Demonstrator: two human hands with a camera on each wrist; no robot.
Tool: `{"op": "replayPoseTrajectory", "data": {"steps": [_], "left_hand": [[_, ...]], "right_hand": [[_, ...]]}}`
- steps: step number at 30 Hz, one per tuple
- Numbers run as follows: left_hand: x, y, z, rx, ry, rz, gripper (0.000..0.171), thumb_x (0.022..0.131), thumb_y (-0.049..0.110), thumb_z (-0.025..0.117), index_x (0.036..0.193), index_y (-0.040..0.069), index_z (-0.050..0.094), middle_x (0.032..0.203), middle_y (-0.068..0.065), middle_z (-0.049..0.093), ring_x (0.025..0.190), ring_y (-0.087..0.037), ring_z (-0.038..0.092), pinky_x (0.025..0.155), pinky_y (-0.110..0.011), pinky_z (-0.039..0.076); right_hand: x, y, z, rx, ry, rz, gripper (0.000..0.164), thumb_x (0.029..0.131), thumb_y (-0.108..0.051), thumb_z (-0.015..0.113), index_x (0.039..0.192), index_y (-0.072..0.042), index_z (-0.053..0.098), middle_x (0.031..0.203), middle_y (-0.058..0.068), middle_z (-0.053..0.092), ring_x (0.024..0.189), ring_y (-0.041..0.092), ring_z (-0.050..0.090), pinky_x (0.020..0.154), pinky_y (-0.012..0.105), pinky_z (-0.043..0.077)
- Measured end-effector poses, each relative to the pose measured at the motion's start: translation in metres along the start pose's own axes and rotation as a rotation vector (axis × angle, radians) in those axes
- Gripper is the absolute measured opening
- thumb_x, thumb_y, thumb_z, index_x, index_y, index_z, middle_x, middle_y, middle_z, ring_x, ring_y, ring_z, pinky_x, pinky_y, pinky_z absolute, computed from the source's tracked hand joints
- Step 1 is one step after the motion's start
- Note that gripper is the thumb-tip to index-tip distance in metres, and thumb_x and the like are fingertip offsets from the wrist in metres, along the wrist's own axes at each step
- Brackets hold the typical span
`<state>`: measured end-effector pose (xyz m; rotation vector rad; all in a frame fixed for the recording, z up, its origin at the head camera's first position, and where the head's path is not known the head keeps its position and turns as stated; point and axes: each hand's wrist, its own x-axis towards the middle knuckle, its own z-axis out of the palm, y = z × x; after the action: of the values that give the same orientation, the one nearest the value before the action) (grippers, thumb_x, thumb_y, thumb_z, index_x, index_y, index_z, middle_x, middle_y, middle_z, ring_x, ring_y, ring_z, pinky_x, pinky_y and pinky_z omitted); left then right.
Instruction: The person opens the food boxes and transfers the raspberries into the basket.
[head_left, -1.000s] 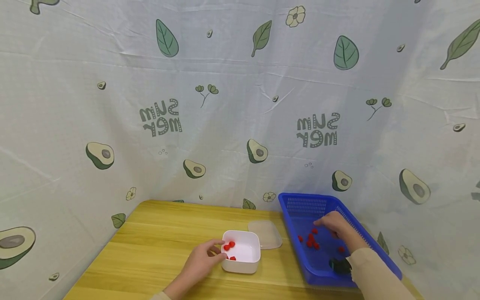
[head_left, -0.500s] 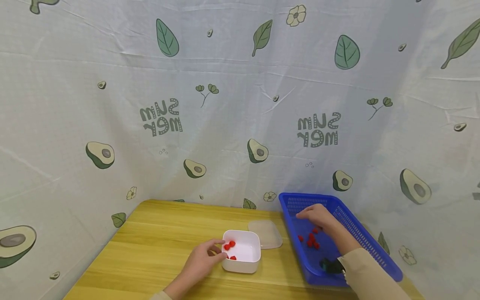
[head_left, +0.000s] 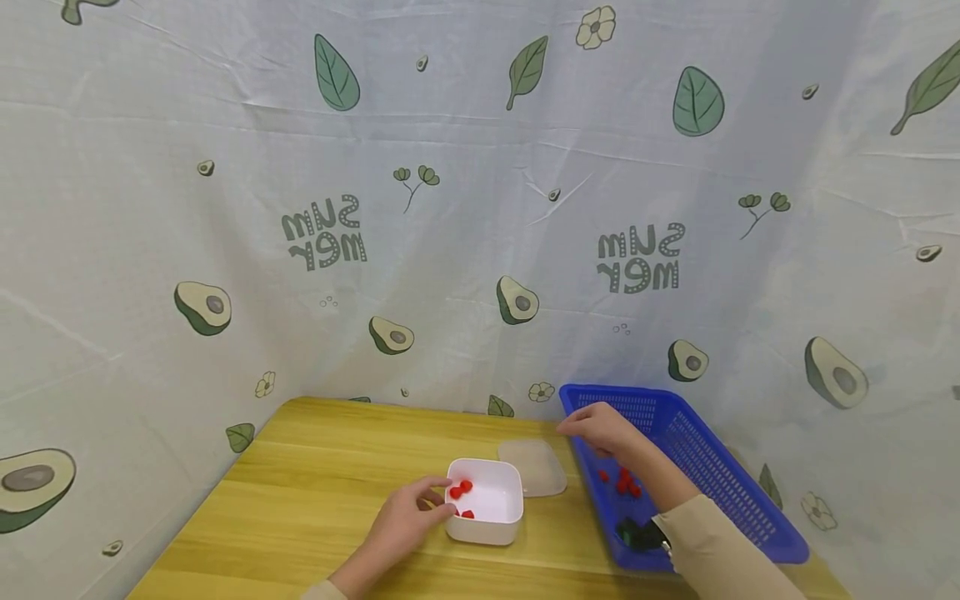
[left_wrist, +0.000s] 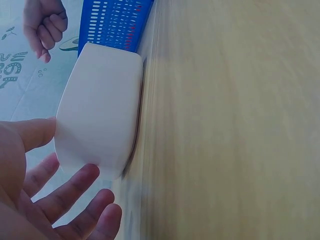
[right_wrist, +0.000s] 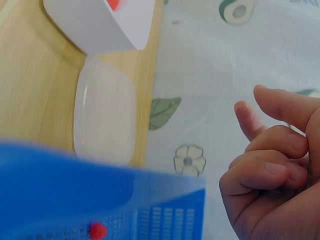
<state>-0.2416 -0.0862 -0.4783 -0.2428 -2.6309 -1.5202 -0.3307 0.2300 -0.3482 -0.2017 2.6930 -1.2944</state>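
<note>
A white square box [head_left: 497, 525] stands on the table with several small red pieces [head_left: 467, 486] inside. My left hand [head_left: 405, 515] is at its left side, fingertips against the rim, the fingers spread and loosely bent in the left wrist view. My right hand [head_left: 607, 429] is raised over the left rim of a blue basket [head_left: 716, 475]. In the right wrist view the thumb and a fingertip stand close together and the other fingers curl in. No thing shows between those tips; I cannot tell whether the curled fingers hide a small piece.
Several red pieces [head_left: 624, 481] and a dark green thing [head_left: 639, 534] lie in the basket. A translucent lid [head_left: 534, 467] lies behind the box, to its right. Behind the wooden table [head_left: 330, 467] hangs a printed curtain [head_left: 450, 250].
My right hand has moved left and up, from inside the basket to above its left rim. The left hand has stayed at the box.
</note>
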Motion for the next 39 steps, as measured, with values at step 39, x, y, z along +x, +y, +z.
{"op": "replayPoseTrajectory", "data": {"steps": [39], "left_hand": [[-0.001,0.004,-0.003,-0.023,-0.020,0.003,0.038,0.088,0.032,0.077,0.123,0.019,0.070,0.093,0.003,0.070,0.082,-0.015,0.059,0.069,-0.032,0.048]], "right_hand": [[0.015,-0.025,0.093,-0.113,-0.303,-0.046,0.011,0.086,-0.019,0.078,0.091,-0.009,0.077,0.052,-0.005,0.034,0.044,0.010,0.025,0.045,0.023,0.024]]}}
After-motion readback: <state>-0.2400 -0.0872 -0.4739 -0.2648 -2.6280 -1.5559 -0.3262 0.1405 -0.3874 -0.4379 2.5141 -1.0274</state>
